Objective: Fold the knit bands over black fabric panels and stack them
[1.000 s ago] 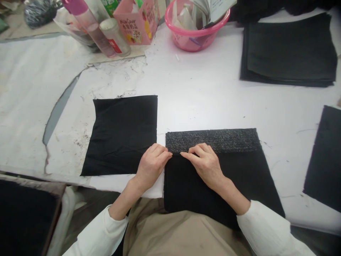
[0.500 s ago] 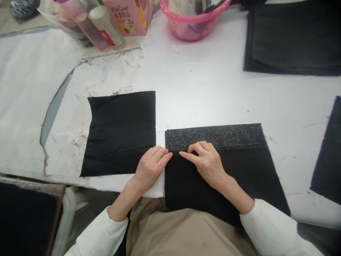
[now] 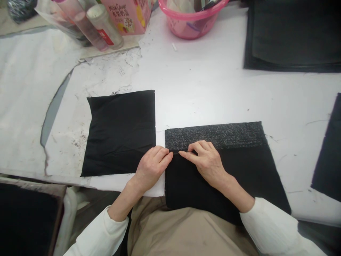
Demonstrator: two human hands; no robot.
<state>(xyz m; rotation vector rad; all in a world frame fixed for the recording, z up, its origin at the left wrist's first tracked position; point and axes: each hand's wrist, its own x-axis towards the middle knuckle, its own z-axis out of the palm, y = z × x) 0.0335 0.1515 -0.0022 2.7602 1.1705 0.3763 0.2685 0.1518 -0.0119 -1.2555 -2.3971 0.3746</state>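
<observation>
In front of me lies a black fabric panel [image 3: 197, 185] with a speckled grey strip [image 3: 231, 135] along its far side. My left hand [image 3: 151, 165] pinches the panel's left edge, just where the strip meets the plain black part. A few centimetres to the right, my right hand [image 3: 206, 160] pinches the fold along the same line, thumb and index finger pressed together. Another black fabric piece [image 3: 119, 131] lies flat to the left, partly behind my left hand. The fingertips cover the exact spot being gripped.
A stack of black fabric [image 3: 295, 35] lies at the back right, and another black piece [image 3: 329, 153] at the right edge. A pink basket [image 3: 186, 30] holds tools at the back. Bottles [image 3: 105, 26] and a pink box [image 3: 125, 16] stand back left on the white-covered table [image 3: 202, 85].
Both hands stay in nearly the same place, still pinching the fabric. The view has shifted very slightly; nothing else visibly moved.
</observation>
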